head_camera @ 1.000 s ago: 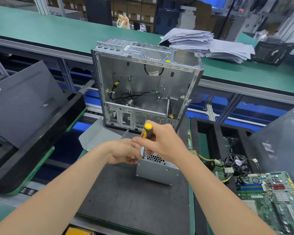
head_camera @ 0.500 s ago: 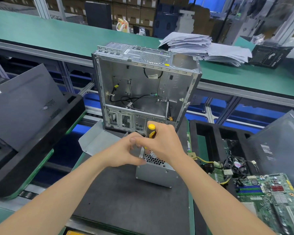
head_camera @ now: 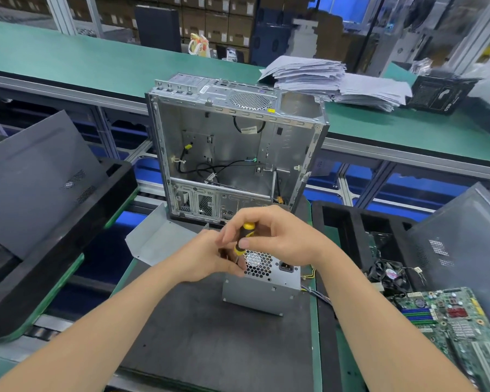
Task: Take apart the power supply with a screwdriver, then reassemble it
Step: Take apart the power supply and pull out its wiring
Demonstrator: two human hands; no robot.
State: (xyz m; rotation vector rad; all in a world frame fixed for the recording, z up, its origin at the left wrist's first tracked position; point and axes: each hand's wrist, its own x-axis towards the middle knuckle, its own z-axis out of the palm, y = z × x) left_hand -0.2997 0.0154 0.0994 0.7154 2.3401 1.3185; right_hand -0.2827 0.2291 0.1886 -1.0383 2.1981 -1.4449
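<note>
The power supply [head_camera: 262, 290], a grey metal box, stands just below the middle of the view on a black mat [head_camera: 210, 340], with its honeycomb fan grille and socket facing up. Both hands meet over its top corner at 10 o'clock. The right hand [head_camera: 280, 236] has its thumb and fingers curled round the yellow-and-black handle of the screwdriver [head_camera: 245, 236], which stands nearly upright with its tip down at that corner. The left hand [head_camera: 207, 258] comes in from 8 o'clock, its fingertips pinched about the lower shaft just above the box; the tip itself is hidden behind those fingers.

At 12 o'clock from the power supply, an open computer case [head_camera: 232, 148] stands upright on the far end of the mat, with loose black cables inside. A bent grey metal plate [head_camera: 159, 241] lies at 10 o'clock, beside the case's foot. At 4 o'clock lies a green motherboard [head_camera: 450, 321], and a small black fan [head_camera: 391, 275] sits at 3 o'clock. A dark side panel [head_camera: 34, 179] leans at 9 o'clock. On the green desk [head_camera: 96, 60] behind the case, a stack of papers [head_camera: 337, 80] lies at 1 o'clock.
</note>
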